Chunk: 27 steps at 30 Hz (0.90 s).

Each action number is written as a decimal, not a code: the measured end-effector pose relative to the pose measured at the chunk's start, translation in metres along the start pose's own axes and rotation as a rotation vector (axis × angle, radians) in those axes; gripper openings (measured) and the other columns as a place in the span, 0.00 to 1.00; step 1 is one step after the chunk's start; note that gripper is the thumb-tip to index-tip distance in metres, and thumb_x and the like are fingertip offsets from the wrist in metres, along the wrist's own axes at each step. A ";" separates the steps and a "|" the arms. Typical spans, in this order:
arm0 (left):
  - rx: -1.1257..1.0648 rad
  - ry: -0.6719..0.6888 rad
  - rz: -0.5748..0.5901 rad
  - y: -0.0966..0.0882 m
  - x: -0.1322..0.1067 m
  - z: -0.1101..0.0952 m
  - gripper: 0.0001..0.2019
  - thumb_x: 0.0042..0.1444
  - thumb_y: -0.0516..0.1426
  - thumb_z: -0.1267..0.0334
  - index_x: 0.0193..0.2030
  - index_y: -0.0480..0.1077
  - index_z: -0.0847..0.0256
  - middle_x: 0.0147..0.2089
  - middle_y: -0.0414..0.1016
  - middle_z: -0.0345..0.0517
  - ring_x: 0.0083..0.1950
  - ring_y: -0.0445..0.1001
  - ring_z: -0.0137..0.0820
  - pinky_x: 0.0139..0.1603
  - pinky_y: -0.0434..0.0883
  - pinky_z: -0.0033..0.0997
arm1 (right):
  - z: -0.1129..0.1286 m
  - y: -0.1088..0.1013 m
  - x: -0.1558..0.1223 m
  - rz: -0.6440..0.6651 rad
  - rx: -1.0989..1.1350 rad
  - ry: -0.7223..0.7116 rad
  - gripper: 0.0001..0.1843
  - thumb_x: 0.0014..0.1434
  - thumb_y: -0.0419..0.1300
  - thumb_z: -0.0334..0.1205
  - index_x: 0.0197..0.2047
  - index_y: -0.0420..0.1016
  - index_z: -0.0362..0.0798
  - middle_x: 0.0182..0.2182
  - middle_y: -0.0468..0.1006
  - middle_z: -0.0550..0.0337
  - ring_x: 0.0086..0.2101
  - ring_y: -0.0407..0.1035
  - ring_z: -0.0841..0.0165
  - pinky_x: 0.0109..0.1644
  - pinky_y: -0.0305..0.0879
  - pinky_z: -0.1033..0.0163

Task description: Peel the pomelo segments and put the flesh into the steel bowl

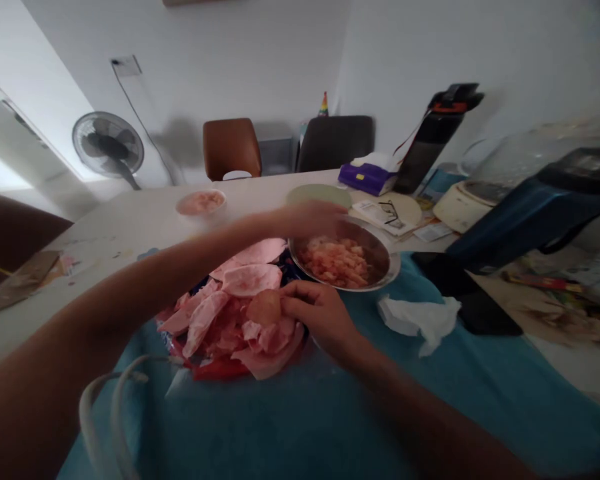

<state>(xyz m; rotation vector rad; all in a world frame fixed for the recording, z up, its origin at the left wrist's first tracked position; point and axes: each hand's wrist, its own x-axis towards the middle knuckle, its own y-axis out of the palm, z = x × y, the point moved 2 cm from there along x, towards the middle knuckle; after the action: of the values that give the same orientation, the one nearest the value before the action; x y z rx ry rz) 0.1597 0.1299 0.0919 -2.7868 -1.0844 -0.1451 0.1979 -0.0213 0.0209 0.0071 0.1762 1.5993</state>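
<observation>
My right hand (318,310) is closed on a round pinkish fruit piece (264,307) above a heap of pink peels (235,300). My left hand (314,218) reaches far across the table and hovers at the back rim of a steel bowl (387,266) filled with pink fruit chunks (336,263). It is smeared by motion, so its fingers cannot be made out. The peel heap lies on a dark plate, mostly hidden, on a teal cloth (290,413).
A small bowl of pink pieces (201,202) and a pale green plate (319,195) sit farther back. A crumpled tissue (420,319), black phone (485,313), glasses (391,212), purple tissue box (366,177) and appliances crowd the right. Two chairs and a fan stand behind.
</observation>
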 end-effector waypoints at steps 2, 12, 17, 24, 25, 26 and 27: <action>0.111 -0.029 0.120 -0.004 0.001 0.000 0.22 0.48 0.59 0.83 0.45 0.82 0.60 0.40 0.84 0.43 0.48 0.82 0.34 0.47 0.75 0.27 | 0.001 0.001 -0.001 0.004 0.005 -0.008 0.04 0.46 0.62 0.39 0.23 0.77 0.50 0.22 0.73 0.63 0.25 0.64 0.71 0.27 0.56 0.66; 0.374 0.156 -0.124 -0.028 -0.039 -0.002 0.06 0.57 0.63 0.67 0.39 0.83 0.62 0.35 0.83 0.43 0.42 0.79 0.30 0.51 0.73 0.30 | -0.007 -0.002 0.010 -0.076 0.257 0.072 0.04 0.42 0.61 0.38 0.20 0.74 0.49 0.14 0.70 0.64 0.18 0.61 0.73 0.23 0.55 0.67; 0.405 0.187 -0.183 -0.032 -0.113 -0.001 0.07 0.59 0.64 0.63 0.42 0.83 0.59 0.48 0.84 0.49 0.50 0.79 0.33 0.56 0.73 0.33 | -0.004 -0.004 0.011 -0.121 0.311 0.014 0.08 0.43 0.64 0.37 0.17 0.71 0.48 0.14 0.70 0.65 0.18 0.63 0.75 0.24 0.58 0.69; 0.708 0.256 -0.166 -0.018 -0.164 0.030 0.22 0.58 0.68 0.53 0.57 0.77 0.56 0.57 0.79 0.54 0.59 0.74 0.40 0.63 0.70 0.42 | -0.007 -0.001 0.012 -0.100 0.236 -0.040 0.14 0.49 0.71 0.48 0.26 0.76 0.48 0.16 0.71 0.67 0.17 0.64 0.74 0.22 0.60 0.66; 0.717 0.244 -0.176 -0.017 -0.164 0.036 0.21 0.58 0.67 0.52 0.56 0.77 0.57 0.56 0.79 0.54 0.57 0.75 0.40 0.60 0.71 0.41 | -0.008 -0.001 0.012 -0.101 0.205 -0.050 0.14 0.50 0.71 0.49 0.26 0.76 0.48 0.17 0.71 0.67 0.17 0.64 0.73 0.22 0.60 0.66; 0.697 0.220 -0.184 -0.016 -0.164 0.040 0.18 0.61 0.65 0.52 0.54 0.77 0.57 0.55 0.79 0.53 0.55 0.76 0.39 0.57 0.73 0.39 | -0.009 -0.001 0.012 -0.105 0.167 -0.067 0.14 0.50 0.70 0.49 0.27 0.76 0.48 0.17 0.71 0.67 0.17 0.64 0.73 0.22 0.59 0.66; 0.654 0.197 -0.199 -0.014 -0.163 0.043 0.16 0.63 0.64 0.52 0.52 0.78 0.58 0.53 0.80 0.52 0.53 0.76 0.37 0.54 0.74 0.36 | -0.009 -0.002 0.012 -0.111 0.124 -0.093 0.14 0.51 0.69 0.49 0.27 0.76 0.48 0.17 0.71 0.67 0.17 0.63 0.73 0.22 0.59 0.65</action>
<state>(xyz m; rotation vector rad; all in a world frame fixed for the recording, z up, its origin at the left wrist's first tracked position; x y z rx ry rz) 0.0320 0.0398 0.0278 -2.0442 -1.1082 -0.0672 0.1983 -0.0101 0.0107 0.1653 0.2000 1.4724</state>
